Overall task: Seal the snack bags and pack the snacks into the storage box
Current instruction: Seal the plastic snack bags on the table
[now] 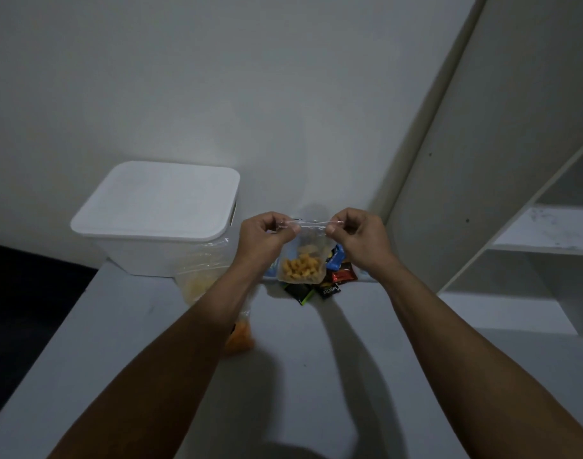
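Clear snack bag [302, 260] of yellow puffs held up above the table [316, 376], top strip pinched by left hand [267, 235] and right hand [356, 235], white storage box [157, 223] lidded at left, small wrapped snacks [341, 276] below the bag

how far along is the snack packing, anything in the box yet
Nothing looks packed: the storage box has its lid on. In hand: left hand and right hand pinch the top strip of a clear snack bag. Left: two more clear bags and small wrapped packets lie on the table.
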